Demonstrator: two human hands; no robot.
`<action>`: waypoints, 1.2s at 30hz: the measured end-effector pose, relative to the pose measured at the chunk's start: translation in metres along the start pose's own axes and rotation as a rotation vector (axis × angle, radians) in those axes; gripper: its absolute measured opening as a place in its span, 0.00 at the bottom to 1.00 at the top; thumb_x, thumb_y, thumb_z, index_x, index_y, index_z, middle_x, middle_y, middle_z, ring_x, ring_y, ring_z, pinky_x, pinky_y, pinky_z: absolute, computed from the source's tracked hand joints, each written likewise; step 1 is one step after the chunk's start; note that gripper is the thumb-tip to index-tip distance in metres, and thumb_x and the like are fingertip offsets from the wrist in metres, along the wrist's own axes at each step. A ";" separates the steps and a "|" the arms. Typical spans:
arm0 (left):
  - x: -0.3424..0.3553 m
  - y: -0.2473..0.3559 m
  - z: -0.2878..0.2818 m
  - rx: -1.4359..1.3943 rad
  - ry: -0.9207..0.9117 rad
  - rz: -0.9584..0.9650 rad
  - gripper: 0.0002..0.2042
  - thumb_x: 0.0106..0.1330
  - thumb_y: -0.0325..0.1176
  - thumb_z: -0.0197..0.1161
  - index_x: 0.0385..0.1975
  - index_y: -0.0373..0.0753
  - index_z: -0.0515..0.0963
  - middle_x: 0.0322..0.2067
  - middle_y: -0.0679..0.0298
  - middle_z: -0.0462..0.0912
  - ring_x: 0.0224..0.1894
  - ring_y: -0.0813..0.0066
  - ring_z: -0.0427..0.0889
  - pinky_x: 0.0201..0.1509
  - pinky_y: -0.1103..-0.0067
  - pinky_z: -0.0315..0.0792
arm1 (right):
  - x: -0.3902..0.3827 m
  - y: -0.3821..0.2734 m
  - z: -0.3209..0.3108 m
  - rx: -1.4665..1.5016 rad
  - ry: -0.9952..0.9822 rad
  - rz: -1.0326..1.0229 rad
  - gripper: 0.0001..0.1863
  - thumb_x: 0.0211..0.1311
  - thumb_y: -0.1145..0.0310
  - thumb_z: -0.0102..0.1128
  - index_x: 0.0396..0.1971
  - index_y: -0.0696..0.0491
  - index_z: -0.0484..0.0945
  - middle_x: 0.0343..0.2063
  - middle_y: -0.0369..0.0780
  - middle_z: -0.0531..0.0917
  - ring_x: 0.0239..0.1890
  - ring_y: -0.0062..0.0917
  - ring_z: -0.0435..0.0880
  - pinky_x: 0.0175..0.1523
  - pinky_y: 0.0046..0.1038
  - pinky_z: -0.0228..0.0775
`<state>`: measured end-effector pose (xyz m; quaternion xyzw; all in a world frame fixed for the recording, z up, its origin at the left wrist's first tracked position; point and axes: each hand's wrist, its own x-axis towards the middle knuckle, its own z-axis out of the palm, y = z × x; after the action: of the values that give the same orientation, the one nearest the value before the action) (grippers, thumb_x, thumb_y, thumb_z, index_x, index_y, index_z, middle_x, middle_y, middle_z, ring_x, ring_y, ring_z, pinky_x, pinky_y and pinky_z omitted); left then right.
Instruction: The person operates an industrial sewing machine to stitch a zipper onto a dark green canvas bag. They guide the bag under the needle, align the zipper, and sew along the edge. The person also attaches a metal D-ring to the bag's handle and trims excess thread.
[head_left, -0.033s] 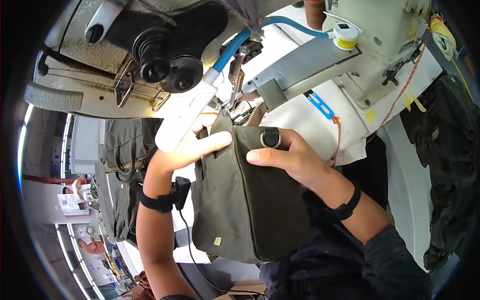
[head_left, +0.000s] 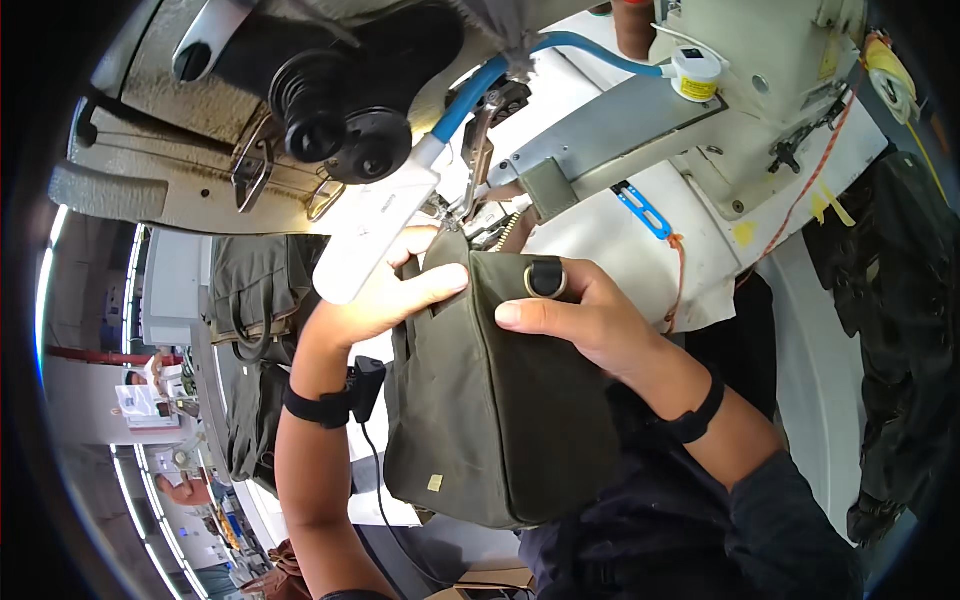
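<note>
An olive-green fabric bag (head_left: 455, 400) with a piped seam hangs in front of me, its top edge under the sewing machine's presser foot (head_left: 452, 215). My left hand (head_left: 395, 290) grips the bag's left upper side, thumb flat on the cloth and fingers partly hidden behind it. On the right upper side my right hand (head_left: 590, 320) clasps the bag, thumb on the front panel and the other fingers behind. Beside that thumb sits a metal D-ring (head_left: 546, 278) on a dark tab. A zipper (head_left: 508, 232) with brass-coloured teeth shows just behind the bag's top edge.
The sewing machine head (head_left: 150, 150) overhangs the upper left, with a white lamp (head_left: 375, 230) close above my left hand. A blue thread snipper (head_left: 643, 210) on an orange cord lies right of the bed. More olive bags (head_left: 255, 290) stand left; dark fabric (head_left: 905, 330) hangs right.
</note>
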<state>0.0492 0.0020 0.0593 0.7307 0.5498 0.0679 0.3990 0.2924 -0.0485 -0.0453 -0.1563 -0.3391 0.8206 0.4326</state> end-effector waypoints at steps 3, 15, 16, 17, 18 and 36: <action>-0.003 -0.015 0.007 -0.030 0.088 0.072 0.17 0.71 0.45 0.73 0.44 0.35 0.85 0.35 0.74 0.81 0.34 0.87 0.75 0.36 0.83 0.70 | -0.001 0.005 0.007 0.029 0.035 -0.021 0.18 0.70 0.71 0.71 0.56 0.61 0.83 0.45 0.34 0.89 0.46 0.15 0.86 0.54 0.22 0.79; 0.008 -0.008 0.006 -0.163 0.058 0.044 0.17 0.69 0.42 0.76 0.48 0.36 0.83 0.39 0.70 0.83 0.39 0.83 0.77 0.45 0.80 0.73 | 0.010 -0.001 0.003 -0.003 0.142 0.029 0.12 0.68 0.70 0.72 0.48 0.58 0.86 0.41 0.34 0.89 0.43 0.15 0.86 0.52 0.22 0.78; 0.008 -0.008 0.005 -0.165 0.056 0.043 0.18 0.68 0.41 0.76 0.48 0.36 0.83 0.40 0.70 0.83 0.39 0.82 0.78 0.45 0.80 0.73 | 0.010 -0.003 0.005 0.001 0.157 0.039 0.12 0.68 0.70 0.72 0.48 0.58 0.86 0.40 0.34 0.88 0.42 0.15 0.86 0.51 0.22 0.78; 0.009 -0.008 0.005 -0.168 0.056 0.045 0.18 0.68 0.41 0.77 0.49 0.36 0.83 0.40 0.69 0.83 0.40 0.82 0.78 0.46 0.79 0.73 | 0.011 -0.005 0.006 0.006 0.172 0.049 0.12 0.68 0.70 0.72 0.48 0.58 0.86 0.40 0.34 0.88 0.42 0.15 0.86 0.51 0.21 0.77; 0.011 -0.008 0.004 -0.170 0.053 0.045 0.19 0.68 0.41 0.77 0.50 0.36 0.83 0.41 0.69 0.83 0.40 0.81 0.78 0.46 0.79 0.73 | 0.012 -0.007 0.005 -0.006 0.174 0.060 0.12 0.68 0.70 0.72 0.48 0.58 0.86 0.40 0.34 0.88 0.42 0.15 0.86 0.51 0.21 0.78; 0.025 -0.004 -0.012 0.141 0.177 0.608 0.42 0.62 0.41 0.82 0.74 0.35 0.68 0.59 0.59 0.84 0.55 0.73 0.81 0.64 0.74 0.75 | 0.011 -0.074 0.045 -1.204 0.336 -0.214 0.20 0.61 0.72 0.70 0.52 0.60 0.79 0.37 0.36 0.87 0.42 0.20 0.82 0.53 0.27 0.73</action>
<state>0.0493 0.0297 0.0558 0.8785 0.3422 0.2089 0.2597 0.3059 -0.0291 0.0394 -0.4641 -0.6825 0.4025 0.3960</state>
